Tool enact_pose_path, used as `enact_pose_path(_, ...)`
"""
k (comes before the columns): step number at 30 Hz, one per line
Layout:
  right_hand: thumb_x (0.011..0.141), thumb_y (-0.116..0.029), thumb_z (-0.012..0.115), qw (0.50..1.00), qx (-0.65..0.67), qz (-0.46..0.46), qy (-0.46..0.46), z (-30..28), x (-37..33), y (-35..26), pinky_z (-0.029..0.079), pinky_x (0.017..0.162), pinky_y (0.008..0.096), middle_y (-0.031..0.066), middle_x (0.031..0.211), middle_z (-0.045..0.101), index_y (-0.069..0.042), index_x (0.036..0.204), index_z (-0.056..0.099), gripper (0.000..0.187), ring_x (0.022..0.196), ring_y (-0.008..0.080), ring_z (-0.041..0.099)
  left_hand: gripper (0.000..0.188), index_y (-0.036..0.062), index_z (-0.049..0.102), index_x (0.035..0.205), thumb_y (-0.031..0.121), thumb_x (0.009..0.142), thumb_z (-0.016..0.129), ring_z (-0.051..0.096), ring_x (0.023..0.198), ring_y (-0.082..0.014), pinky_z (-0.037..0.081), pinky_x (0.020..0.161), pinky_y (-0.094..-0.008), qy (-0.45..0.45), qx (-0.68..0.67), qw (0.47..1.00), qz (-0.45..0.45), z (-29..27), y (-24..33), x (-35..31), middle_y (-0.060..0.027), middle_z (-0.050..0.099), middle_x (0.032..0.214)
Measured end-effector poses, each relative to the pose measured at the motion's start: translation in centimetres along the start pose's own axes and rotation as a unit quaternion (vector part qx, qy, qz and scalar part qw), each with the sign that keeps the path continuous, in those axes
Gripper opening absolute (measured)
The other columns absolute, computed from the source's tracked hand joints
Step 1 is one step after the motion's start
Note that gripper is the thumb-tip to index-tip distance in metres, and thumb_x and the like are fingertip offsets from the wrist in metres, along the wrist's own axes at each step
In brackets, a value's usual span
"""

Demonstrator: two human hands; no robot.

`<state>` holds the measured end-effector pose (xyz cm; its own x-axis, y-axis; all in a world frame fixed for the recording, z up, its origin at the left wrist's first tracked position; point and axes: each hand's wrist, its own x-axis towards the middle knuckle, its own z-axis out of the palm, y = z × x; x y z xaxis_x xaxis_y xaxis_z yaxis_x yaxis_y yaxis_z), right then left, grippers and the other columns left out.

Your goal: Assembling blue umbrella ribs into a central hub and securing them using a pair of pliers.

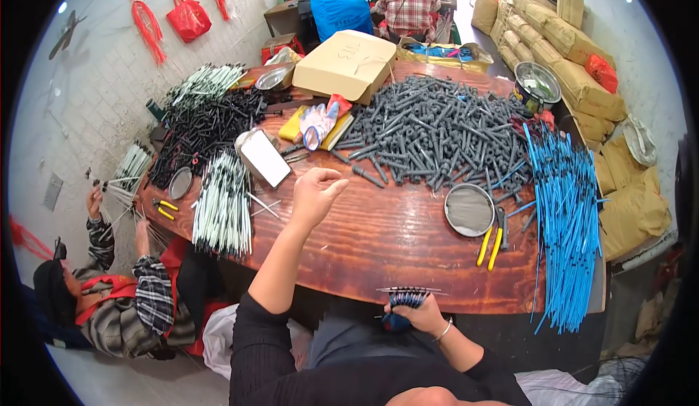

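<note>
My left hand [317, 196] is raised over the middle of the table, left of a large heap of dark grey plastic tubes [437, 133]. Its fingers are curled in toward the thumb; whether anything sits between them cannot be made out. Low at the front edge, my right hand [428, 317] grips a bundle of thin blue rods with black ends [408, 300], seen nearly end on. A long pile of similar blue rods [564, 224] lies along the table's right side. Between that pile and my right hand are a round metal dish [469, 209] and yellow-handled pliers [494, 242].
The wooden table [349, 257] also bears white rods [222, 206], black parts [207, 125], a white-screened device [263, 157], a glove [318, 124] and a cardboard box [346, 64]. A co-worker [120, 297] handles rods at left; another person [409, 5] sits beyond. Sacks [568, 56] line the right wall.
</note>
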<state>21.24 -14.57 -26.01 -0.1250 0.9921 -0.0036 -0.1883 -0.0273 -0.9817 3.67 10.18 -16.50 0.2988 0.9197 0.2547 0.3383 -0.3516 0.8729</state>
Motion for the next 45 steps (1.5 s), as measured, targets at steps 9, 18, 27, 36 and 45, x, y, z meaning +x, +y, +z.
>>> enact_pose_path(9,0.078,-0.006,0.069,1.000,-0.020,-0.015,0.018,-0.7,0.5,0.2,0.051,0.068,0.0253,0.0056,0.084,0.069,0.000,0.092,0.067,0.015,0.076,0.0118,0.065,0.025,0.0084,0.068,0.085,0.030,0.072,0.070,0.064,0.077,-0.0281,0.049,0.070,-0.0389,0.052,0.308,0.949,0.038,9.0,-8.3,13.9,-0.0113,0.066,0.084)
enact_pose_path(18,0.077,-0.005,0.071,1.000,-0.007,0.005,-0.017,-1.7,0.3,0.9,0.051,0.064,0.0259,0.0079,0.082,0.068,0.000,0.091,0.066,0.016,0.071,0.0143,0.065,0.033,0.0055,0.062,0.097,0.032,0.078,0.064,0.063,0.080,-0.0357,0.049,0.071,-0.0440,-0.048,0.420,0.902,-0.089,14.8,-7.1,21.1,-0.0179,0.065,0.088)
enact_pose_path(27,0.077,0.001,0.067,0.999,0.014,0.046,0.023,-0.4,-0.4,0.6,0.051,0.076,0.0263,0.0073,0.087,0.069,0.001,0.086,0.066,0.009,0.083,0.0141,0.064,0.030,0.0033,0.051,0.113,0.001,0.083,0.051,0.062,0.086,-0.0219,0.053,0.074,-0.0352,-0.094,-0.431,0.865,-0.238,6.9,-4.7,13.2,-0.0125,0.062,0.098)
enact_pose_path(36,0.078,-0.007,0.068,0.998,0.048,0.041,0.031,1.2,0.7,0.0,0.050,0.068,0.0250,0.0047,0.080,0.068,0.000,0.087,0.066,0.011,0.072,0.0097,0.063,0.028,0.0047,0.053,0.113,0.007,0.085,0.060,0.062,0.085,-0.0200,0.053,0.078,-0.0356,-0.139,-0.538,0.801,-0.223,1.3,-2.9,-7.2,-0.0104,0.060,0.100)
enact_pose_path(45,0.081,-0.007,0.063,0.999,0.012,0.045,-0.008,3.7,1.3,-1.5,0.052,0.071,0.0292,0.0084,0.082,0.067,0.003,0.096,0.061,0.018,0.075,0.0159,0.065,0.033,-0.0013,0.052,0.116,0.012,0.087,0.060,0.061,0.090,-0.0197,0.050,0.082,-0.0327,-0.194,-0.591,0.760,-0.189,0.4,0.6,-15.8,-0.0120,0.059,0.105)
